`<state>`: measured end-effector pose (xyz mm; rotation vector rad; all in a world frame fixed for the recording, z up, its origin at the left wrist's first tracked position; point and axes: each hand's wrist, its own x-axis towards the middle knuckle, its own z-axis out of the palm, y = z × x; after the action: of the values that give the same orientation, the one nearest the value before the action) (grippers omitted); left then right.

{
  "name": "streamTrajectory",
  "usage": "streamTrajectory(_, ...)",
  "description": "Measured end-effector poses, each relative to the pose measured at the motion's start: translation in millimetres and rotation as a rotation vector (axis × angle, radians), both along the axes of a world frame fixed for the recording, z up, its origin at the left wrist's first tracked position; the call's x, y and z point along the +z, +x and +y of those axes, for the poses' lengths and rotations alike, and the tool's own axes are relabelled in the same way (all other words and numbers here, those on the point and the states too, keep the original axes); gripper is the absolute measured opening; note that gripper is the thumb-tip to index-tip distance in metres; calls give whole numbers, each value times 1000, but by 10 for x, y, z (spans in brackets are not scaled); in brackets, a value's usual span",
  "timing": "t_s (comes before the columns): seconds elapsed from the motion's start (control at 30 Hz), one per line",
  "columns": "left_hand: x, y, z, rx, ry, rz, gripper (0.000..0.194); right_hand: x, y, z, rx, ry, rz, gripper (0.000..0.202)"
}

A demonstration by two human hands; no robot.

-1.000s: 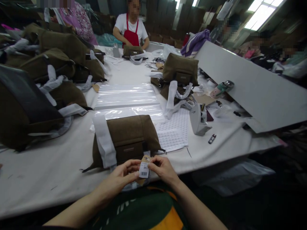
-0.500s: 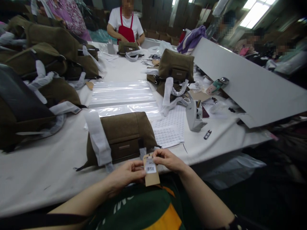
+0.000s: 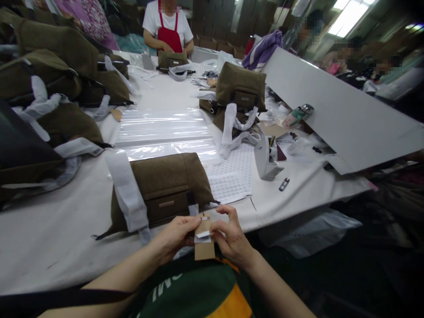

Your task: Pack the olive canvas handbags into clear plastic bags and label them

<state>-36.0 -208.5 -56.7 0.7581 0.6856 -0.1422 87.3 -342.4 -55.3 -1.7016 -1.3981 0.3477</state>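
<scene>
Brown card tag [image 3: 204, 247] with a white sticker [image 3: 202, 236], pinched by left hand [image 3: 177, 233] and right hand [image 3: 229, 234], just before the olive bag [image 3: 165, 187]. Probably light, stiff, easily creased; best gripped by edges.

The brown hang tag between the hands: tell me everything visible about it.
The hang tag is a plain brown card, looking like kraft paper, upright at the table's near edge, just before the olive bag. A small white sticker lies across its upper half. The left hand and the right hand pinch its top from either side.
</scene>
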Motion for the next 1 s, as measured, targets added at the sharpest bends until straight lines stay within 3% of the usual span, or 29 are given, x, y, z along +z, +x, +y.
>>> streamTrajectory(0.17,-273,36,-32,4,270,60,52,-54,-122,-141,-62,457,-312,14)
streamTrajectory(0.23,-360,5,-10,62,306,79,55,-4,-137,-179,-59,573,-239,12)
streamTrajectory(0.3,-385,-26,20,87,331,69,55,79,-117,-168,-108,476,116,10)
streamTrajectory(0.4,-301,-47,46,18,347,52,53,178,-39,-83,-137,30,816,11)
streamTrajectory(0.47,-199,-52,40,-20,325,38,51,197,8,-25,-77,-196,1045,19)
streamTrajectory(0.67,44,-101,-10,-53,187,-56,45,164,-8,37,24,-400,1010,20)
streamTrajectory(0.9,-23,-123,34,95,429,-20,55,181,15,142,11,-405,856,15)
streamTrajectory(1.0,-35,-148,29,115,513,-4,50,210,21,158,49,-419,825,13)
